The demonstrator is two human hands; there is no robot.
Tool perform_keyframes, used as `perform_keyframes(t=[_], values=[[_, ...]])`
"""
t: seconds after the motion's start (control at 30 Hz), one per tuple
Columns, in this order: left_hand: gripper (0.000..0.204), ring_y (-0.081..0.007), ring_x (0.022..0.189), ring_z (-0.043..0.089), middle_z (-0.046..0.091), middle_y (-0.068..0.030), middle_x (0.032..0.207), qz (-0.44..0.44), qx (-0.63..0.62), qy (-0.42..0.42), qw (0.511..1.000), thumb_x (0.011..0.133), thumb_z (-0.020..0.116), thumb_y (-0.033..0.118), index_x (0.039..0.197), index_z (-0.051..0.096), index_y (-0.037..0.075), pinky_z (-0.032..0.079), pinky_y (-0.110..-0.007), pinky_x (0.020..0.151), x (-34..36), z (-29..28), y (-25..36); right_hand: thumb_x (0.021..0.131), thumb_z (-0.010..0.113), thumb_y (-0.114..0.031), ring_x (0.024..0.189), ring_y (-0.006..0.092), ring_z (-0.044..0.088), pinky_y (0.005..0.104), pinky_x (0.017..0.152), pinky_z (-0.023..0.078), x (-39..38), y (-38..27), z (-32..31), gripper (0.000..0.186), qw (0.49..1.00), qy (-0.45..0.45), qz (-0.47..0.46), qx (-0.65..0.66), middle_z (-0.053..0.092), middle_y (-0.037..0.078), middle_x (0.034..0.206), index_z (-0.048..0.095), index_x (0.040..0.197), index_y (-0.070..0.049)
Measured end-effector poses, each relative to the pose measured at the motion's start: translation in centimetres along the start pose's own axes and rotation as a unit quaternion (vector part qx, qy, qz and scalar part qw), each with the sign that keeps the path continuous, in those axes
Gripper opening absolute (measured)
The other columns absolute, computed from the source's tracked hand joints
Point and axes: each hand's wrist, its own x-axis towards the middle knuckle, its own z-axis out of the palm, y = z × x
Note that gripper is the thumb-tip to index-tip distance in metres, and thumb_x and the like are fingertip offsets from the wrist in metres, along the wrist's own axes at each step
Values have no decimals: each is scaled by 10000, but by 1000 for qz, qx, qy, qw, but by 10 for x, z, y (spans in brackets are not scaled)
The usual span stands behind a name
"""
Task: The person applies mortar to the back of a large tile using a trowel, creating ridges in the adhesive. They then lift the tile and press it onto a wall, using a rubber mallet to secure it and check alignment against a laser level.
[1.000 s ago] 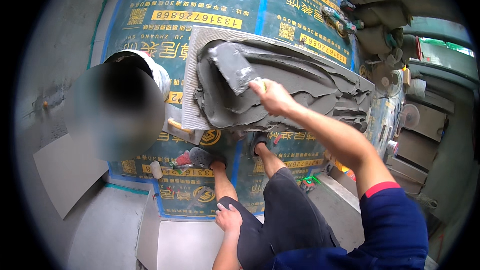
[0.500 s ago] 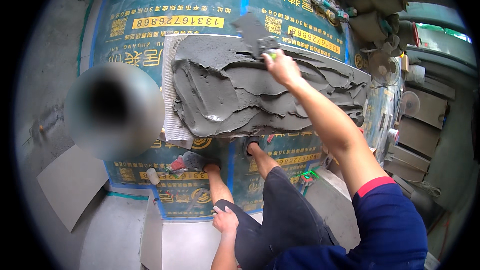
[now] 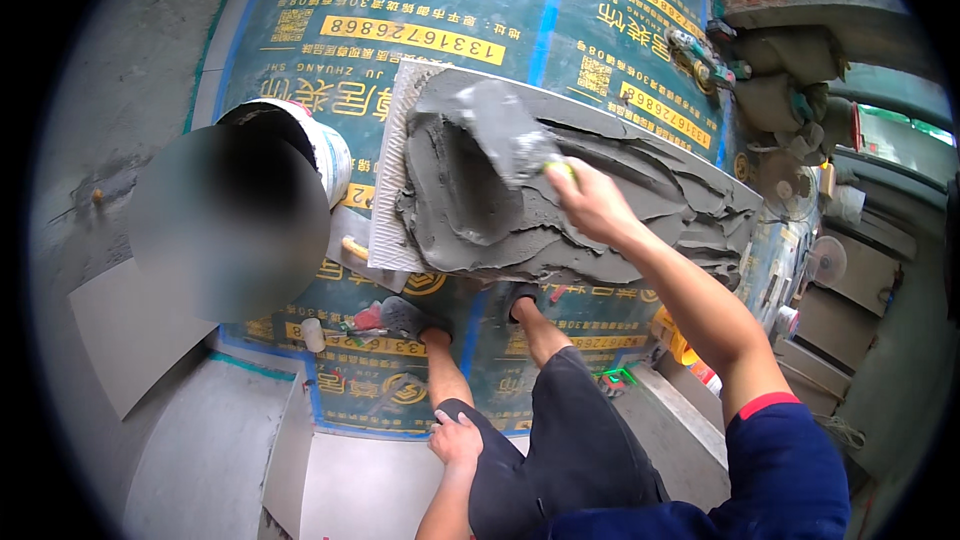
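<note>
Gripping a trowel (image 3: 505, 130), the right hand (image 3: 590, 205) is pressing its blade into the grey mortar (image 3: 560, 210) that is covering the back of a large tile (image 3: 400, 190), its fingers clamped around the handle. The tile is sitting tilted in front of the person's knees, above the printed floor sheeting (image 3: 420, 0). The left hand (image 3: 457, 437) is resting on the left thigh, fingers loosely together and holding nothing.

The mortar is lying thick and uneven, so a heavy stroke is likely to push a lump over the tile's edge onto the sheeting or the feet below. The tile's support is hidden beneath it, so I cannot tell how steady it is; hard pressure near one end might tip it. The trowel handle is buried in the fist. A white bucket (image 3: 325, 155) at the left is partly covered by a blurred patch.
</note>
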Motion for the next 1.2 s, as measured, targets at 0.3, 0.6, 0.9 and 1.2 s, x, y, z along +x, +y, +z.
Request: perform_keyframes(t=[0.3, 0.6, 0.9, 1.2], values=[[547, -387, 984, 622, 628, -257, 1046, 8, -20, 17, 1000, 909, 497, 354, 1293, 447, -32, 464, -476, 879, 0, -2, -1, 937, 443, -407, 1008, 469, 593, 494, 897, 468, 162, -35, 32, 504, 990, 138, -4, -10, 619, 325, 1027, 598, 1045, 60], [527, -394, 965, 628, 627, -263, 1039, 30, -8, 9, 999, 924, 485, 349, 1295, 447, -23, 476, -468, 864, 6, -5, -15, 958, 468, -464, 837, 365, 656, 447, 746, 513, 12, -42, 65, 476, 993, 109, 29, -39, 652, 246, 903, 567, 1097, -20], [549, -377, 1001, 621, 630, -261, 1063, 33, -39, -8, 999, 934, 456, 343, 1328, 443, -40, 462, -450, 900, 13, -17, -35, 954, 421, -466, 990, 468, 610, 501, 870, 488, -31, 76, 31, 552, 954, 164, 249, -33, 623, 327, 1034, 510, 1206, 16], [516, -404, 961, 627, 629, -284, 1037, 76, -16, 30, 996, 927, 459, 332, 1254, 489, -66, 485, -463, 861, 23, -11, -50, 963, 449, -440, 637, 223, 624, 370, 524, 524, -18, 21, 109, 412, 857, 116, 214, 455, 608, 111, 776, 513, 1045, -41]])
